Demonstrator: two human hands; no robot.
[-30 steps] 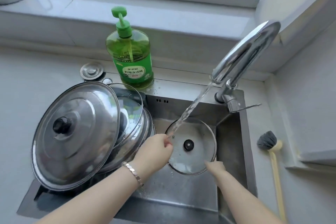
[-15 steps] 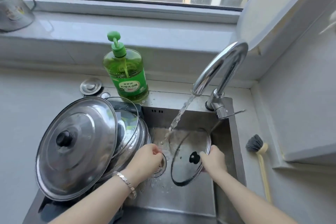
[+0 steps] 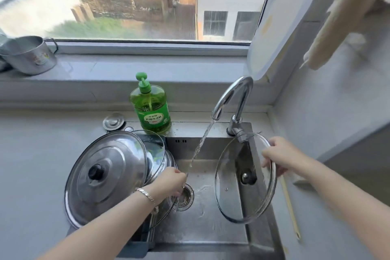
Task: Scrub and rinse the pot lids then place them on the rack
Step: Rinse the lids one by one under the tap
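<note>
My right hand (image 3: 278, 156) grips the rim of a clear glass pot lid (image 3: 230, 188) with a black knob. It holds the lid tilted over the right side of the steel sink (image 3: 211, 230), clear of the water stream (image 3: 200, 145). My left hand (image 3: 168, 181) hangs over the drain (image 3: 185, 196) with its fingers curled and nothing visible in them. Just left of it, a large steel lid (image 3: 105, 175), a glass lid (image 3: 155, 148) and other lids lean together on a dark rack (image 3: 139, 238) at the sink's left side.
The faucet (image 3: 232, 95) is running into the basin. A green soap bottle (image 3: 152, 110) and a sink plug (image 3: 113, 121) sit behind the sink. A metal mug (image 3: 29, 55) stands on the windowsill. A brush handle (image 3: 291, 207) lies on the right counter, and a white cutting board (image 3: 280, 19) hangs above.
My left hand let go of the glass lid and stayed near the drain. My right hand took the lid out of the stream, up and to the right. The camera tilted up.
</note>
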